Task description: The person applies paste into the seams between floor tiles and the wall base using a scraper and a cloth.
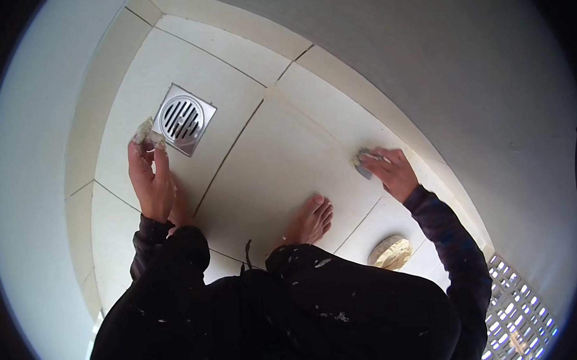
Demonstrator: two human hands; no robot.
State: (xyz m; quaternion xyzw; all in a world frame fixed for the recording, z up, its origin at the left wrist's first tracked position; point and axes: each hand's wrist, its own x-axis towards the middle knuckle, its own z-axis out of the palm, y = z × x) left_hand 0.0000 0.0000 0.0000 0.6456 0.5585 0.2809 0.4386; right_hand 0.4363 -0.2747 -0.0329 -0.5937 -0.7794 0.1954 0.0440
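Grey, flat, scraper-like tool [364, 170] is sitting gripped in the right hand [392, 173] over cream floor tiles [287, 141], probably wanting a low, steady angle, while the left hand [152, 183] is pinching a pale pasty lump [146, 133] near the square metal drain [192, 138].

the clump [149, 135] in the left hand [151, 187] is just left of the floor drain [181, 119]; the tool [363, 168] in the right hand [393, 172] is near the right wall [471, 88]. behind that hand, a container [392, 252] sits on the floor [256, 175] (the right foot [309, 220] is left of it).
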